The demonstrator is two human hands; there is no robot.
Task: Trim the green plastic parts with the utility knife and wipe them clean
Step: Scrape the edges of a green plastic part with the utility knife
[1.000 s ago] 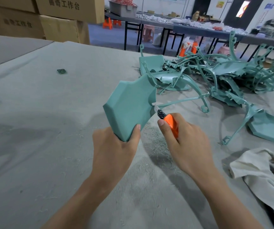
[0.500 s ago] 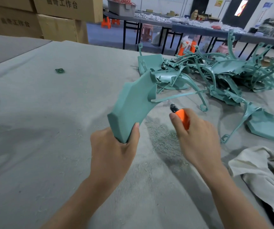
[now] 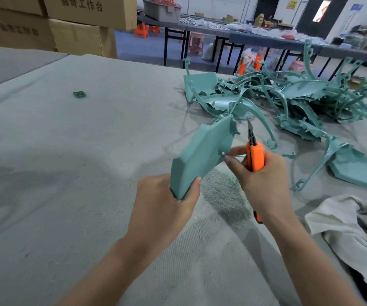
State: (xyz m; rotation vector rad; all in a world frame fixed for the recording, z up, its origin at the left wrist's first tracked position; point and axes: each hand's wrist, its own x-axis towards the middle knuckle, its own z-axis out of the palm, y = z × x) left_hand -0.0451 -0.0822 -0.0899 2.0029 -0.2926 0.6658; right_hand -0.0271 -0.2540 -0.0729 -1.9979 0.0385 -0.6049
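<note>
Left grip wraps the lower corner of the green part, held tilted above the table. Right grip curls round the orange knife, back beside the part's edge after swinging away, blade up. Trimming likely resumes; wiping not begun.

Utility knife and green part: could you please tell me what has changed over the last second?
The right hand drew the utility knife off the edge of the green part, then brought it back, blade now pointing up beside it. The part turned more edge-on. The left hand still grips its lower corner; the pile of parts and the rag are unmoved.
</note>
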